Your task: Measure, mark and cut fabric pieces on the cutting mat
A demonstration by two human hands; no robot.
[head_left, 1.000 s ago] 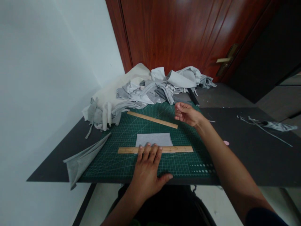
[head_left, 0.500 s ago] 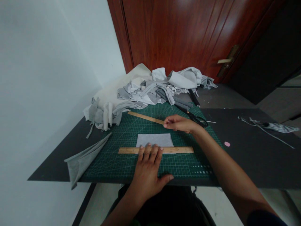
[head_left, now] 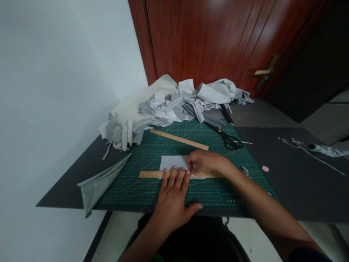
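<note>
My left hand (head_left: pixel 174 198) lies flat with its fingers spread, fingertips pressing on a wooden ruler (head_left: pixel 149 174). That ruler lies across the lower part of a light grey fabric piece (head_left: pixel 173 162) on the green cutting mat (head_left: pixel 147 156). Just right of the left fingertips, my right hand (head_left: pixel 205 162) is closed, its fingers bent down at the ruler and the fabric's right side. Whatever its fingertips grip is hidden or too small to name. Farther back, a second wooden ruler (head_left: pixel 180 139) rests at a slant, touched by neither hand.
Black scissors (head_left: pixel 230 141) lie at the mat's right rear. A heap of grey and white fabric (head_left: pixel 174 105) spans the back, before the door. Folded grey cloth (head_left: pixel 102 183) hangs over the front left edge. A pink piece (head_left: pixel 265 169) and loose strings (head_left: pixel 321 156) lie right.
My right hand has left the rear ruler and moved nearer, down to the fabric and front ruler. The left hand has stayed on the front ruler. The view has shifted slightly.
</note>
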